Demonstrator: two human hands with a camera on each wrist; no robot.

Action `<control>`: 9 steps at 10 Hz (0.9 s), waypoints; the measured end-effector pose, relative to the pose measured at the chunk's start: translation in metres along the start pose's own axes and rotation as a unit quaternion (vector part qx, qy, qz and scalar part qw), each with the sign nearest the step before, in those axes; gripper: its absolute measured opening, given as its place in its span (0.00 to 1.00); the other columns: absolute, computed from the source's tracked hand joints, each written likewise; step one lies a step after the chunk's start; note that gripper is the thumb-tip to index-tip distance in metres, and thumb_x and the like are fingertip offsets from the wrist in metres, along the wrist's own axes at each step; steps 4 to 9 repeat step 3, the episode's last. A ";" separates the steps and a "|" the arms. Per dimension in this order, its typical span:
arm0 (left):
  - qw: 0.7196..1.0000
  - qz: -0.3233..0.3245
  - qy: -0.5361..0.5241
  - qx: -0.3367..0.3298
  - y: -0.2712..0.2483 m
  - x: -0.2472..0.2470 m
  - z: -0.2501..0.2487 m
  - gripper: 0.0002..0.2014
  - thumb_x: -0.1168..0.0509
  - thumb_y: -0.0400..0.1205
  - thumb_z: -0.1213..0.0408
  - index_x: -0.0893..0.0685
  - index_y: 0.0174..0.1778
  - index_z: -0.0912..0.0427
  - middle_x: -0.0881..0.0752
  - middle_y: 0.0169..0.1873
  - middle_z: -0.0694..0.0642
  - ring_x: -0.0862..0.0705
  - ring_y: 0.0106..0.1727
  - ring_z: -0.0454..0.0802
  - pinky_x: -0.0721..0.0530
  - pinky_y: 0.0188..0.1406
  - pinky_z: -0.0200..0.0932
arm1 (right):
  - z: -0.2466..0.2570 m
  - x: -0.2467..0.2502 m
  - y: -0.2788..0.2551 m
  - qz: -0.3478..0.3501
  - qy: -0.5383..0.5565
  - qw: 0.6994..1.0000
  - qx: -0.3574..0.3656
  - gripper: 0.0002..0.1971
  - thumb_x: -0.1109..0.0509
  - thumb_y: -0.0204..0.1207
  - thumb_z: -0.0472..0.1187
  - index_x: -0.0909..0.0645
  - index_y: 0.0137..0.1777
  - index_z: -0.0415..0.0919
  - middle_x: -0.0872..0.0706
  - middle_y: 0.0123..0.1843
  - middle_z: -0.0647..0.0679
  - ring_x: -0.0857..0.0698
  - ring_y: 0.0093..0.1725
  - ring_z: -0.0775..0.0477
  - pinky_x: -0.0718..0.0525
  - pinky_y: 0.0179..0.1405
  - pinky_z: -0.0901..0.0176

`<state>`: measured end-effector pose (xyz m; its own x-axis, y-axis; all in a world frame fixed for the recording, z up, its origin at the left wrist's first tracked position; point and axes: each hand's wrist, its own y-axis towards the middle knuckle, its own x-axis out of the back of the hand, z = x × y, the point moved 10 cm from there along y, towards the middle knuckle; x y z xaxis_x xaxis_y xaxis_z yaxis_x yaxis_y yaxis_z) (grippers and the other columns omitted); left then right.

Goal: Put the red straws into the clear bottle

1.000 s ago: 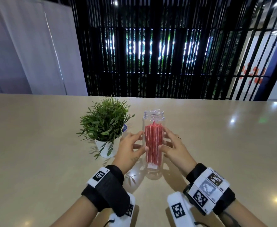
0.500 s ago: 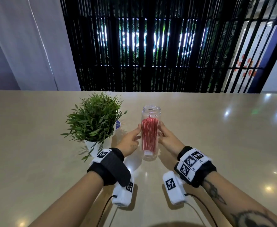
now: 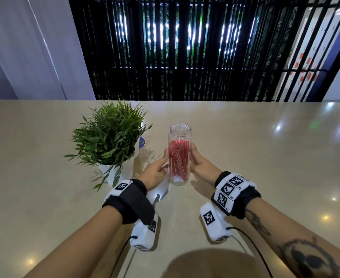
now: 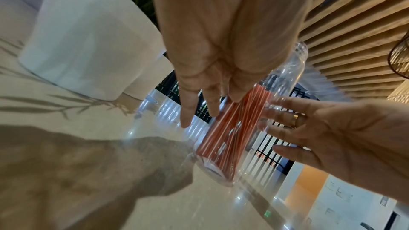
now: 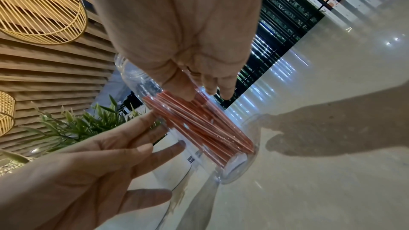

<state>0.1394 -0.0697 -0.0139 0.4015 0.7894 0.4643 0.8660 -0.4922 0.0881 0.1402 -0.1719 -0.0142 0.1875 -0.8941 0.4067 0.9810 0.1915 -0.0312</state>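
A clear bottle (image 3: 180,131) stands upright and uncapped on the beige table (image 3: 265,157), with a bundle of red straws (image 3: 178,160) inside it. My left hand (image 3: 158,170) lies against its left side with the fingers straight. My right hand (image 3: 200,164) lies against its right side, fingers straight and spread. In the left wrist view my left fingers (image 4: 200,97) reach the bottle (image 4: 287,74) above the straws (image 4: 232,128). In the right wrist view my right fingers (image 5: 199,83) touch the bottle (image 5: 241,167) over the straws (image 5: 199,125). Neither hand curls round the bottle.
A green potted plant (image 3: 110,137) in a white pot (image 3: 118,174) stands just left of my left hand. A small round blue-marked object (image 3: 142,142) sits behind it. A black slatted screen lies beyond the table's far edge.
The thumbs that lay across the bottle's front have come off, and both hands are now flat at its sides. The bottle has stayed in place. The head view has drawn back.
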 end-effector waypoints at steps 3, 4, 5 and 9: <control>1.000 -0.009 0.003 0.002 0.001 -0.002 -0.003 0.33 0.52 0.81 0.82 0.59 0.77 0.59 0.41 0.72 0.50 0.39 0.73 0.45 0.32 0.56 0.16 | 0.001 -0.004 -0.012 -0.009 0.027 0.999 -0.027 0.47 0.38 0.65 0.36 0.61 0.80 0.54 0.47 0.84 0.43 0.43 0.81 0.46 0.44 0.81 0.45; 1.000 -0.009 0.003 0.002 0.001 -0.002 -0.003 0.33 0.52 0.81 0.82 0.59 0.77 0.59 0.41 0.72 0.50 0.39 0.73 0.45 0.32 0.56 0.16 | 0.001 -0.004 -0.012 -0.009 0.027 0.999 -0.027 0.47 0.38 0.65 0.36 0.61 0.80 0.54 0.47 0.84 0.43 0.43 0.81 0.46 0.44 0.81 0.45; 1.000 -0.009 0.003 0.002 0.001 -0.002 -0.003 0.33 0.52 0.81 0.82 0.59 0.77 0.59 0.41 0.72 0.50 0.39 0.73 0.45 0.32 0.56 0.16 | 0.001 -0.004 -0.012 -0.009 0.027 0.999 -0.027 0.47 0.38 0.65 0.36 0.61 0.80 0.54 0.47 0.84 0.43 0.43 0.81 0.46 0.44 0.81 0.45; 1.000 -0.009 0.003 0.002 0.001 -0.002 -0.003 0.33 0.52 0.81 0.82 0.59 0.77 0.59 0.41 0.72 0.50 0.39 0.73 0.45 0.32 0.56 0.16 | 0.001 -0.004 -0.012 -0.009 0.027 0.999 -0.027 0.47 0.38 0.65 0.36 0.61 0.80 0.54 0.47 0.84 0.43 0.43 0.81 0.46 0.44 0.81 0.45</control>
